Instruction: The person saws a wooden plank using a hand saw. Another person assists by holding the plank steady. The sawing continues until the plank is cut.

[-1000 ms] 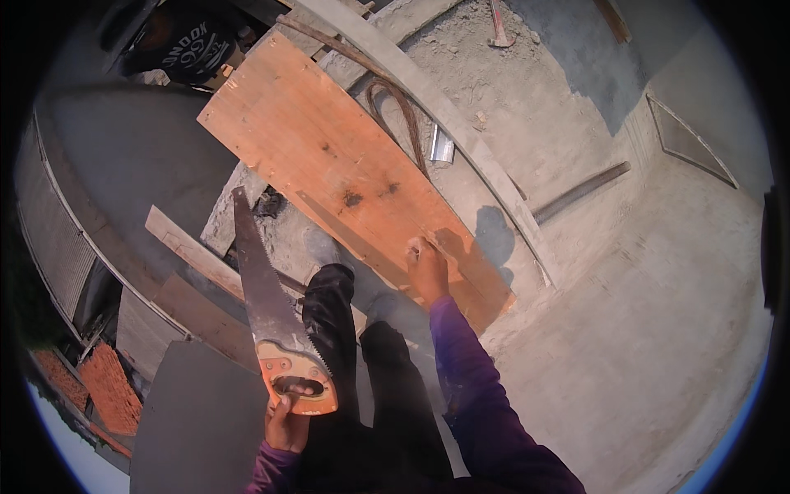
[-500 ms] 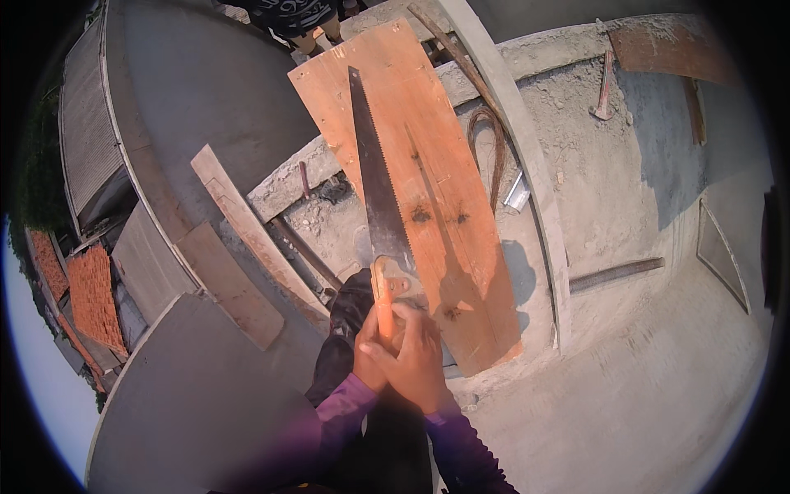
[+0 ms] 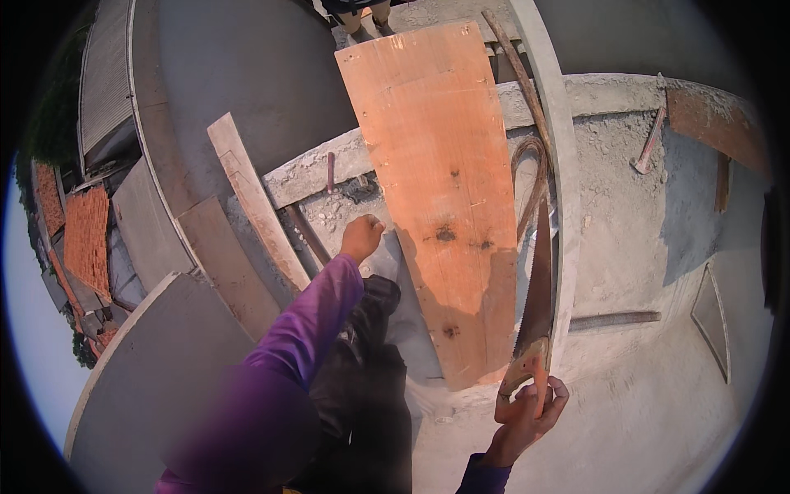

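My right hand [image 3: 529, 418] grips the orange handle of a handsaw [image 3: 539, 284], whose dark toothed blade points away from me along the right side of a plywood board [image 3: 440, 165]. The saw is apart from the board's face. My left hand [image 3: 363, 239] is closed with the fingers curled and nothing showing in them, close to the board's left edge; whether it touches the edge I cannot tell. The board is long and orange-brown, with dark knots and a shadow across its near part.
A narrow concrete beam [image 3: 564, 189] runs beside the saw. Coiled wire [image 3: 531, 177] lies between board and beam. A hammer [image 3: 648, 142] rests on rubble at the right. A loose plank [image 3: 259, 202] slants at the left. Another person's legs [image 3: 370, 20] stand at the far end.
The saw, held in both hands over the board's left part, is now in my right hand alone at the board's right. My left hand has let go and moved forward and left.
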The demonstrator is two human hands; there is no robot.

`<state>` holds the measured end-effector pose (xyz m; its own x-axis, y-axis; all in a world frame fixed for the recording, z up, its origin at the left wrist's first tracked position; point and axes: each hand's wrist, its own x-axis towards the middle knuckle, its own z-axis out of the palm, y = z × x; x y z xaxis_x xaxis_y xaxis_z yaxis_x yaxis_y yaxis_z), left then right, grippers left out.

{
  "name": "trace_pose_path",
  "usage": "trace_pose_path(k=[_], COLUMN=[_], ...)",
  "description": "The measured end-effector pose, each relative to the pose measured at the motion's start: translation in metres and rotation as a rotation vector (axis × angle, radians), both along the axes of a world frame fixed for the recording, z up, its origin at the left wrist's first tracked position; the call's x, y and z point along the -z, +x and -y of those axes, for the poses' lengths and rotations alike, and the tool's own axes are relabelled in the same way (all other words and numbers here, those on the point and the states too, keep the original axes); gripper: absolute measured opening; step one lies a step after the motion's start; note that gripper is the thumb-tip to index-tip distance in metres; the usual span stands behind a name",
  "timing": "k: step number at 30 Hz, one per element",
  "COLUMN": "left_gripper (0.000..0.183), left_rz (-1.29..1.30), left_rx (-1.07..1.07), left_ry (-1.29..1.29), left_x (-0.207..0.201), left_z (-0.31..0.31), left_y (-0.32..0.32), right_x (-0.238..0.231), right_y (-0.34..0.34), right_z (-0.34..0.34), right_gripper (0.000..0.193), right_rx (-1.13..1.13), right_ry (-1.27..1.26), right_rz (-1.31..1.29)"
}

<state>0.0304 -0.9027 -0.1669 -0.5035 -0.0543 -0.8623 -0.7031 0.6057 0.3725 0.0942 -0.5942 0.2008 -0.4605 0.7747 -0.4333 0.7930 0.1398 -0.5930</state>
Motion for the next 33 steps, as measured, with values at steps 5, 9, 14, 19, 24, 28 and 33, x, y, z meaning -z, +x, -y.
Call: trace_pose_path(k=[5, 9, 14, 19, 24, 28, 33], left_gripper=[0.055, 0.050, 0.039, 0.036, 0.031, 0.036, 0.052], left_rz=[-0.097, -0.119, 0.010, -0.159, -0.152, -0.100, -0.242], left_rx=[-0.099, -0.444, -0.811, -0.867, -0.327, 0.044, 0.173], left_ry=[-0.133, 0.111, 0.470, 0.415, -0.010, -0.309, -0.499], left_x=[0.074, 0.121, 0.097, 0.102, 0.081, 0.035, 0.052], left_z=[-0.025, -0.021, -0.037, -0.019, 0.001, 0.017, 0.035], left_y=[0.046, 0.037, 0.006, 0.006, -0.023, -0.034, -0.030], right_x=[0.007, 0.020, 0.025, 0.021, 0.018, 0.020, 0.014], right_y=[-0.005, -0.012, -0.014, -0.015, -0.024, -0.041, -0.040], right_z=[0.007, 0.006, 0.012, 0.004, 0.010, 0.023, 0.020], right_gripper=[0.041, 0.038, 0.035, 0.033, 0.030, 0.030, 0.031], right_rx=[0.099, 0.001, -0.019, -0.036, -0.049, -0.012, -0.018], right_ry=[-0.033, -0.028, 0.016, -0.007, -0.004, -0.041, -0.065], right_rz=[0.009, -0.064, -0.102, -0.091, -0.097, -0.129, -0.096])
